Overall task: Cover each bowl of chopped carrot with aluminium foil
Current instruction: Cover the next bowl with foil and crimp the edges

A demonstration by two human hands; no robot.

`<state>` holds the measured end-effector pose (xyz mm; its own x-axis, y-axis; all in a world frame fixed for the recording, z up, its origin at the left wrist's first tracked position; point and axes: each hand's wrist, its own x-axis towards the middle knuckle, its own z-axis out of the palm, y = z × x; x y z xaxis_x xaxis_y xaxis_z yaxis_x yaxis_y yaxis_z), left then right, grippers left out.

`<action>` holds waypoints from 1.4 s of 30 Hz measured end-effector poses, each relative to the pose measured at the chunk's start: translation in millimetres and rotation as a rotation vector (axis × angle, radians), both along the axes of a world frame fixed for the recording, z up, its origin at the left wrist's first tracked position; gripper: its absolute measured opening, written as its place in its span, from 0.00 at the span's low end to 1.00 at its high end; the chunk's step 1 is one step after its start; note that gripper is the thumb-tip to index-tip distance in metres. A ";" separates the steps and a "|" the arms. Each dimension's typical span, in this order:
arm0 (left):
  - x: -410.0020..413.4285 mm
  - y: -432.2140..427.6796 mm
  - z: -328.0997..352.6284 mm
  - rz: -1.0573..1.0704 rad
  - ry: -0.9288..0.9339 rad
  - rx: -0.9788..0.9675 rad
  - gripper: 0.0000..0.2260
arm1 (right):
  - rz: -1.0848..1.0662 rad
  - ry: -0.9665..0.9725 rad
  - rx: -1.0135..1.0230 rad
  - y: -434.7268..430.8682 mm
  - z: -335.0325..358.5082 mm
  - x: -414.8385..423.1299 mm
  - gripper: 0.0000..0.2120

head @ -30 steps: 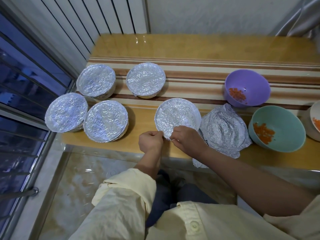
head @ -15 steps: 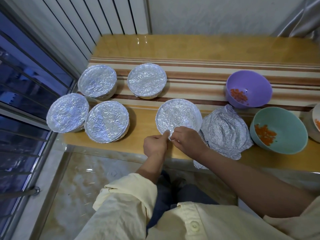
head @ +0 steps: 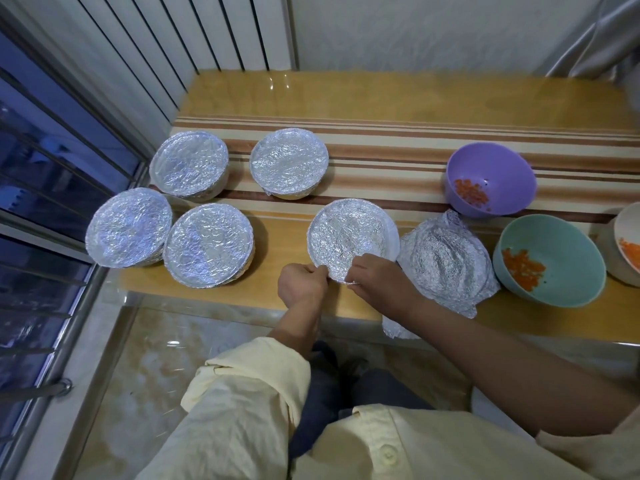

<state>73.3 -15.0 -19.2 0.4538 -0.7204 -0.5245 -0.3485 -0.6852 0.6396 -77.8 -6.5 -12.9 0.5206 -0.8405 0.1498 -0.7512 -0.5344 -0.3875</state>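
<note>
Bowl in hand: a round bowl capped with crinkled silver aluminium foil (head: 346,239) stands near the front edge of the yellow wooden counter (head: 346,95), roughly midway along it.
Left hand (head: 302,284): its grip pinches the foil at the bowl's near-left rim, fingers curled.
Right hand (head: 375,280): its grip pinches the same foil edge at the near rim, just beside the left hand.
Key relation: the bowl lies directly beyond both grips, away from the person. The cap is round, so it has no long axis. A pale band shows along its far-right side; whether that is bare rim or a loose fold cannot be told. The right hand is nearer to it and would likely work round that side.
Next supply: a crumpled loose sheet of silver foil (head: 446,263) lies just right of the bowl, overhanging the counter's front edge, nearer the right hand.
Covered bowls: five, counting the one in hand. The other four are grouped at the left: back-left covered bowl (head: 189,163), back-right covered bowl (head: 289,162), front-left covered bowl (head: 129,227) and front-right covered bowl (head: 209,245).
Open bowls: three, all on the right and each holding chopped orange carrot. They are a purple plastic bowl (head: 502,169), a teal bowl (head: 561,249) and a white bowl (head: 627,221) cut off by the frame edge.
Progress: by this count, five of eight are capped, the fifth being finished.
</note>
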 end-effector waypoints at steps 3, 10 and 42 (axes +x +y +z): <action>2.5 1.6 -2.1 0.020 0.034 -0.003 0.13 | 0.022 0.023 -0.043 -0.8 -1.2 3.9 0.11; -8.4 13.0 -9.6 0.089 0.111 0.001 0.14 | 0.031 -0.009 -0.056 -0.3 -1.5 7.2 0.09; 8.6 -2.6 -10.3 -0.019 0.116 0.034 0.17 | 0.041 0.056 -0.049 -0.2 0.7 3.4 0.12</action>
<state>81.8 -17.6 -29.5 0.3755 -0.7091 -0.5968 -0.2865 -0.7012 0.6528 -74.5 -6.7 -12.3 0.5635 -0.8105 0.1597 -0.7479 -0.5826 -0.3180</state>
